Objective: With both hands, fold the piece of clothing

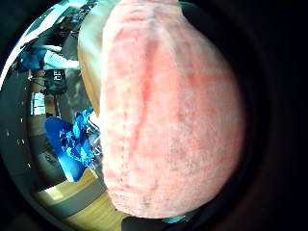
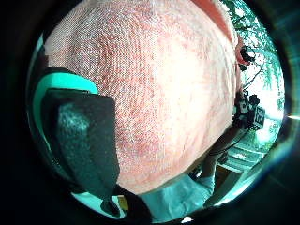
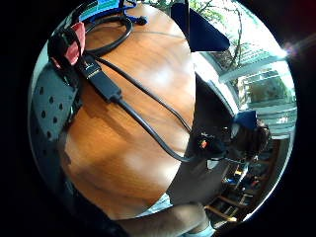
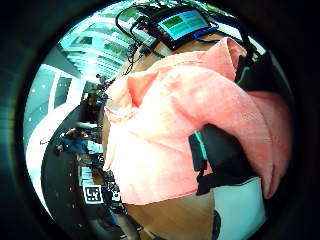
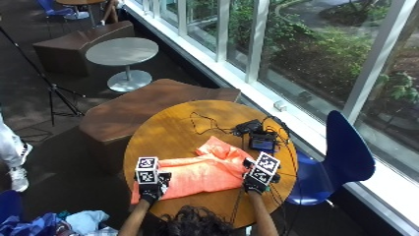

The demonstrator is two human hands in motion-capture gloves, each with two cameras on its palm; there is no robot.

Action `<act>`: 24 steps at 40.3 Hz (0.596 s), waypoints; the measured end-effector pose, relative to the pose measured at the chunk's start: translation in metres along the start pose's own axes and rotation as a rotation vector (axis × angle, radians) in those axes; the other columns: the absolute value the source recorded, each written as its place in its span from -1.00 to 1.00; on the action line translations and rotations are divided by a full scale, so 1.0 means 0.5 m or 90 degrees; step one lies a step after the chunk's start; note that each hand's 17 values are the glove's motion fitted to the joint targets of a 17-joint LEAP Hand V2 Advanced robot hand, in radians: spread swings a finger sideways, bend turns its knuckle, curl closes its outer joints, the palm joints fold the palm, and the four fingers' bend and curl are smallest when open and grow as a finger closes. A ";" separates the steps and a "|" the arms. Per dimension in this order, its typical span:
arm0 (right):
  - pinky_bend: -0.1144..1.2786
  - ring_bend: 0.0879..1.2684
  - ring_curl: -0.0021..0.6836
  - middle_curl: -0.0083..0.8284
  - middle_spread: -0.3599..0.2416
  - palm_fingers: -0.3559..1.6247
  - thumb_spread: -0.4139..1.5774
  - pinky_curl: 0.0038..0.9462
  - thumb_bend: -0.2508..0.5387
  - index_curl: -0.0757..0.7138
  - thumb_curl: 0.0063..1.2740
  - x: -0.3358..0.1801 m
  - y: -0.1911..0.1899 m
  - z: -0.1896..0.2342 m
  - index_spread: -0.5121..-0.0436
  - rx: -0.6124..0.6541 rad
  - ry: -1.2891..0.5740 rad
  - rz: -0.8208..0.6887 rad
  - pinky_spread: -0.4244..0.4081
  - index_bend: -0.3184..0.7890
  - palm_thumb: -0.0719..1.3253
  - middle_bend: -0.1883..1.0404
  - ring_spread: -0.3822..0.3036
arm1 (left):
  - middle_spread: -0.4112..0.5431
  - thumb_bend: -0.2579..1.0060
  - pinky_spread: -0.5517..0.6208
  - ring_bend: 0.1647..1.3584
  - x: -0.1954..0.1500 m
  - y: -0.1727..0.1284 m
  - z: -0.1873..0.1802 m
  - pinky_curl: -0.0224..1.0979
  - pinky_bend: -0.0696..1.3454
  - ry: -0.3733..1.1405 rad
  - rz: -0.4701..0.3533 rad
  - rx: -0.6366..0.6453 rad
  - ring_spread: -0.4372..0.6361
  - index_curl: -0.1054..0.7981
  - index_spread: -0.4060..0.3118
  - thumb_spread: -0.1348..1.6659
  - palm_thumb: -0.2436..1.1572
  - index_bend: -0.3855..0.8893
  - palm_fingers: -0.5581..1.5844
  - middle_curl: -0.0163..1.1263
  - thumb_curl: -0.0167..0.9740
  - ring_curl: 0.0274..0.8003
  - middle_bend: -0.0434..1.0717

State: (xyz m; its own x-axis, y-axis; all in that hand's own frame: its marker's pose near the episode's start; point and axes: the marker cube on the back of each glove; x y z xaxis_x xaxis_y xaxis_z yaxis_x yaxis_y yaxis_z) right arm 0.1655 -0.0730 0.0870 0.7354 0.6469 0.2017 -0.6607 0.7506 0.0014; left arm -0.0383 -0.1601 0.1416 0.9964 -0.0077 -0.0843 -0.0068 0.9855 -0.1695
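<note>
1. Orange garment (image 5: 199, 171) lies on the round wooden table (image 5: 164, 130), at the near half toward the person. Its long axis runs from about 8 o'clock to 2 o'clock in the outside view; a bunched part rises toward 1 o'clock, near the tablet (image 5: 263, 143).
2. Left hand (image 5: 150, 189) is at the garment's 8 o'clock end. The left thumb-side palm view shows a gloved finger (image 2: 84, 140) curled over the cloth, which fills that view: fingers closed on the fabric.
3. Right hand (image 5: 255, 183) is at the garment's 3 o'clock edge. Its thumb-side view shows a gloved finger (image 4: 220, 150) lying against the cloth, a fold draped over it. Whether it pinches, cannot tell.
4. The hands are well apart, one at each end of the garment.
5. Cables (image 5: 206, 123) trail from the tablet across the table toward 11 o'clock.
6. A blue chair (image 5: 344, 157) stands at 3 o'clock of the table.
</note>
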 end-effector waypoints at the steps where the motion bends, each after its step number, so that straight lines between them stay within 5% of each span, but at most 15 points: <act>1: 0.38 0.05 0.23 -0.17 -0.08 0.46 0.52 -0.09 0.10 -0.41 -0.47 0.002 -0.005 -0.003 -0.12 0.008 -0.006 0.001 -0.76 0.17 -0.20 -0.57 -0.56 | -0.01 -0.66 0.39 -0.46 0.009 -0.001 -0.001 -0.13 -0.30 -0.003 0.004 -0.003 0.27 0.00 -0.22 0.76 -0.56 -0.18 -0.37 -0.37 -0.63 -0.16 -0.67; 4: 0.33 -0.01 0.21 -0.22 -0.13 0.49 0.51 -0.11 0.16 -0.29 -0.43 0.018 -0.018 -0.022 -0.08 0.031 -0.031 0.012 -0.80 0.26 -0.06 -0.58 -0.62 | 0.03 -0.64 0.46 -0.44 0.048 -0.005 -0.005 -0.14 -0.28 -0.007 0.023 -0.010 0.36 0.00 -0.21 0.77 -0.63 -0.17 -0.38 -0.39 -0.66 -0.19 -0.65; 13: 0.15 -0.08 0.18 -0.17 -0.51 0.52 0.21 -0.21 0.15 -0.13 -0.26 0.047 -0.029 -0.123 -0.04 0.126 -0.256 0.049 -0.90 0.03 0.34 -0.43 -0.78 | 0.10 -0.62 0.61 -0.39 0.144 -0.017 -0.008 -0.16 -0.21 -0.012 0.067 -0.026 0.50 -0.02 -0.19 0.80 -0.70 -0.16 -0.41 -0.40 -0.70 -0.21 -0.61; 24: 0.10 -0.12 0.21 -0.14 -0.67 0.53 -0.03 -0.23 -0.13 -0.08 -0.13 -0.211 0.084 -0.244 -0.12 0.259 -0.418 -0.192 -0.91 -0.19 0.48 -0.43 -0.80 | 0.11 -0.61 0.65 -0.35 0.101 0.014 -0.050 -0.18 -0.19 0.168 0.090 0.005 0.54 0.01 -0.15 0.81 -0.67 -0.12 -0.38 -0.40 -0.72 -0.23 -0.59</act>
State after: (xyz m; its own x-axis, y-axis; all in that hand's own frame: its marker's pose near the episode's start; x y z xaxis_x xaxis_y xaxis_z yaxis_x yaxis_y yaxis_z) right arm 0.0787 -0.0931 -0.0538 0.7354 0.1217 0.6666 -0.5450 0.6909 0.4751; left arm 0.0096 -0.1580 0.1116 0.9292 0.0871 -0.3590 -0.1425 0.9811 -0.1306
